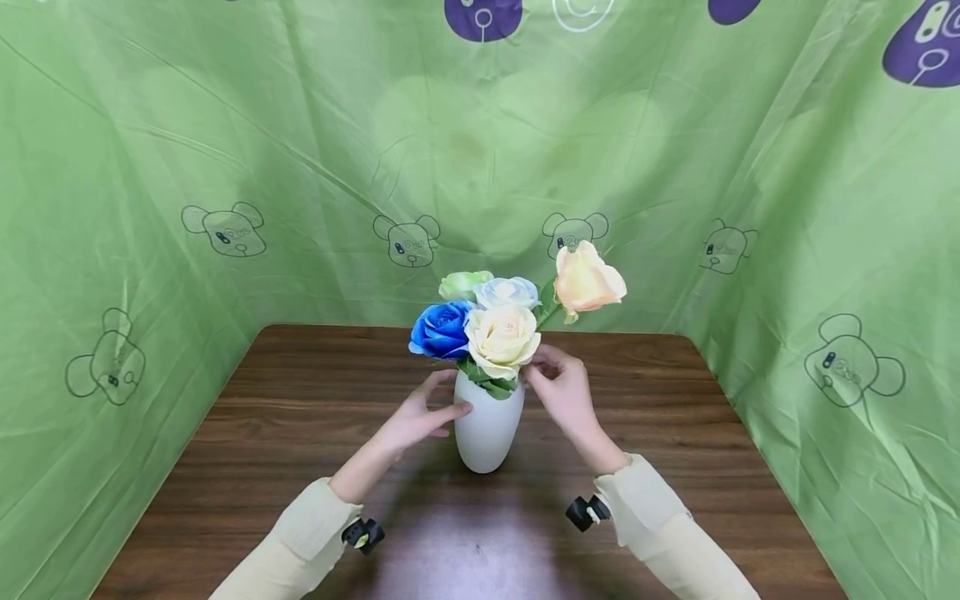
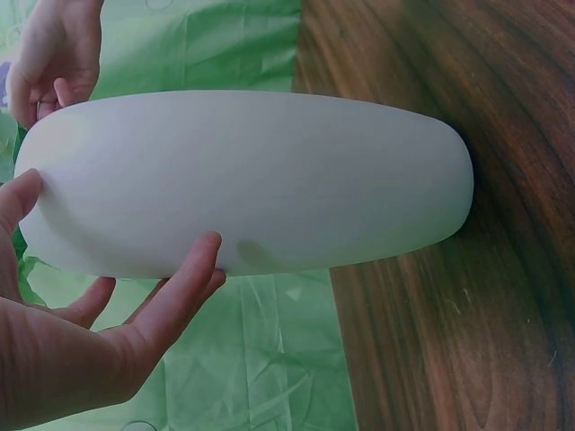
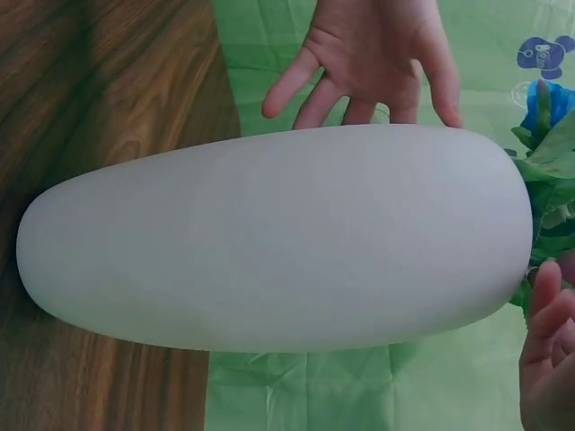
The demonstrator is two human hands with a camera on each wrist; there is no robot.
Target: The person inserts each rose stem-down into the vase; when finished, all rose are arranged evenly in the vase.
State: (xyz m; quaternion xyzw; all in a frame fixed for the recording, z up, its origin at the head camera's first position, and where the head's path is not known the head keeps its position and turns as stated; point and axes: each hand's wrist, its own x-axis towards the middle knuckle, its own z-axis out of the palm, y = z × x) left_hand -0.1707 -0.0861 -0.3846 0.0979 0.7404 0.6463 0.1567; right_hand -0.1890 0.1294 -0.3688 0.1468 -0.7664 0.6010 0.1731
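Note:
A white vase (image 1: 487,433) stands upright on the table, holding several roses. Spread along its left side, my left hand (image 1: 420,414) touches the wall with extended fingers, the thumb in front. At the right of the rim my right hand (image 1: 561,387) pinches the stem of a peach rose (image 1: 588,279), which leans out to the right above the others. The stem itself is mostly hidden by fingers and leaves. Bunched over the mouth are a blue rose (image 1: 441,331), a cream rose (image 1: 504,340), a pale blue rose (image 1: 507,292) and a green rose (image 1: 463,284).
The brown wooden table (image 1: 300,433) reaches back to a green cloth (image 1: 315,150) with printed bear heads, which also hangs at both sides. Green leaves (image 3: 552,180) spill over the vase's rim. Each sleeve carries a small black device (image 1: 587,512) near the wrist.

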